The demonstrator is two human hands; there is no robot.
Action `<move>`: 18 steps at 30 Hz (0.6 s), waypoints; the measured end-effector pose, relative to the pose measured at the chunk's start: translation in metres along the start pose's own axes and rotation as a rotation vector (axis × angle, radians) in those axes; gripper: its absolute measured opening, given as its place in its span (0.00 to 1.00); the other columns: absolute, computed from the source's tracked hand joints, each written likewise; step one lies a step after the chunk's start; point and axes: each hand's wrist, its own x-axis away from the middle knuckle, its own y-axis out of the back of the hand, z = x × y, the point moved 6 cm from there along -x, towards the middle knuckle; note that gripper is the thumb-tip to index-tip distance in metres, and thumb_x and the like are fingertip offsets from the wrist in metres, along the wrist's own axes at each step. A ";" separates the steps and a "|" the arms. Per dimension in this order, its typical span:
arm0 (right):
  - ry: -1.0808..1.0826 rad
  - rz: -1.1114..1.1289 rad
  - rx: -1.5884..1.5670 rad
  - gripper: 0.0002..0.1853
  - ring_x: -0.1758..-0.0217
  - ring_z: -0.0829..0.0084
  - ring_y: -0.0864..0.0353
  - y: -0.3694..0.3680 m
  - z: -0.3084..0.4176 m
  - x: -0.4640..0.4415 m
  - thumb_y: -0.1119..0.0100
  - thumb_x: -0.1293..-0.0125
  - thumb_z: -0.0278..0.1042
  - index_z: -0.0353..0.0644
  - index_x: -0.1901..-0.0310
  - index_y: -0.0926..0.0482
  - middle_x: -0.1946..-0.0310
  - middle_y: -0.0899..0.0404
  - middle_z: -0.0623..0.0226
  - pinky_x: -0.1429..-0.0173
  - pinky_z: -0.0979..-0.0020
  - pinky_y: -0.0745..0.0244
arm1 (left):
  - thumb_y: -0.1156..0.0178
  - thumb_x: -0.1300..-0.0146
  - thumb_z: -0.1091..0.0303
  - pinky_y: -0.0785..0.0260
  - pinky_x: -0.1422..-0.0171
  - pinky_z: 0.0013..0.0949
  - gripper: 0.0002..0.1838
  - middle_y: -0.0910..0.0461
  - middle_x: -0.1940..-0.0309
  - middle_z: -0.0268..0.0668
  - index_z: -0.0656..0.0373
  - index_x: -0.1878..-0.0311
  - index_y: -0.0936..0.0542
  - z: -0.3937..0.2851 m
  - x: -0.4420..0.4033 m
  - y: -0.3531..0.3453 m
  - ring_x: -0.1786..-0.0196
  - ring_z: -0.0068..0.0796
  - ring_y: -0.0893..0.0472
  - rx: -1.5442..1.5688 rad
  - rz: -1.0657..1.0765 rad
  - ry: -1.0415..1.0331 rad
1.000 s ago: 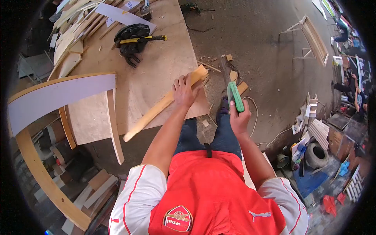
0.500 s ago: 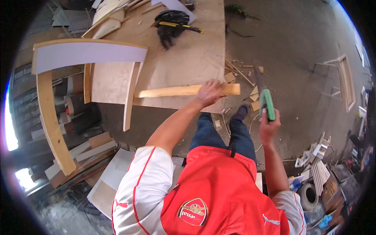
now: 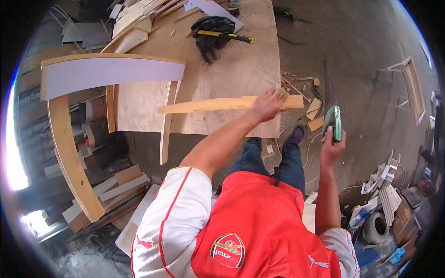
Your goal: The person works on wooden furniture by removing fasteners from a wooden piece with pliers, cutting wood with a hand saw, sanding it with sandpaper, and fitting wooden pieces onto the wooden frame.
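L hand [image 3: 270, 105] clamped on wood strip [image 3: 213, 104], end jutting past grip; R hand [image 3: 333, 147] clasps green-handled saw [image 3: 337, 124] — prob. positioning step — next needs steady hold.

Wears red s/s jersey [image 3: 264, 204] w/ white L slv [image 3: 197, 204] & white R slv [image 3: 340, 248], thin red piping [image 3: 173, 199] down L one. Shows sm. red cat logo [image 3: 144, 242] nr L shoulder, red shield crest [image 3: 228, 250] w/ pale border on L chest, white cat logo [image 3: 318, 262] on R. Has dk blue jeans [image 3: 290, 164], blk tab [image 3: 276, 176] nr hem, dk shoe [image 3: 295, 135]. Goes bare at L hand [image 3: 270, 105] & R hand [image 3: 332, 148].
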 end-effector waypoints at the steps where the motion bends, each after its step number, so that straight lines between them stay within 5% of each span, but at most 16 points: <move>1: -0.041 0.002 0.020 0.11 0.72 0.81 0.24 -0.004 0.009 0.006 0.36 0.25 0.36 0.36 0.53 0.22 0.70 0.22 0.70 0.68 0.73 0.28 | 0.35 0.34 0.48 0.29 0.36 0.47 0.34 0.24 0.42 0.49 0.58 0.30 0.26 0.012 0.000 -0.003 0.39 0.50 0.24 -0.005 0.025 -0.002; 4: 0.093 -0.025 0.128 0.11 0.74 0.81 0.23 -0.010 0.006 0.015 0.36 0.25 0.36 0.36 0.53 0.22 0.70 0.23 0.69 0.70 0.73 0.28 | 0.35 0.34 0.48 0.30 0.36 0.50 0.33 0.25 0.37 0.50 0.58 0.31 0.26 0.049 0.011 -0.038 0.40 0.53 0.24 -0.109 -0.150 -0.071; 5: -0.038 -0.028 0.011 0.11 0.74 0.82 0.23 -0.016 0.014 0.023 0.36 0.26 0.36 0.37 0.54 0.22 0.71 0.22 0.69 0.71 0.72 0.27 | 0.36 0.34 0.48 0.30 0.36 0.51 0.33 0.26 0.36 0.51 0.58 0.32 0.25 0.057 0.011 -0.045 0.40 0.54 0.24 -0.099 -0.132 -0.076; 10: -0.021 0.008 0.004 0.07 0.75 0.84 0.24 -0.032 0.013 0.053 0.37 0.26 0.31 0.37 0.57 0.23 0.75 0.24 0.74 0.71 0.76 0.27 | 0.30 0.39 0.52 0.29 0.39 0.50 0.30 0.24 0.46 0.46 0.53 0.35 0.21 0.049 0.005 -0.014 0.43 0.51 0.24 0.050 -0.096 0.043; 18: -0.017 0.112 0.044 0.10 0.75 0.65 0.15 -0.047 0.035 0.079 0.32 0.30 0.35 0.39 0.57 0.22 0.77 0.20 0.57 0.69 0.64 0.25 | 0.25 0.47 0.55 0.28 0.43 0.48 0.30 0.23 0.50 0.42 0.49 0.40 0.18 0.059 0.007 -0.011 0.46 0.47 0.23 0.035 -0.122 0.048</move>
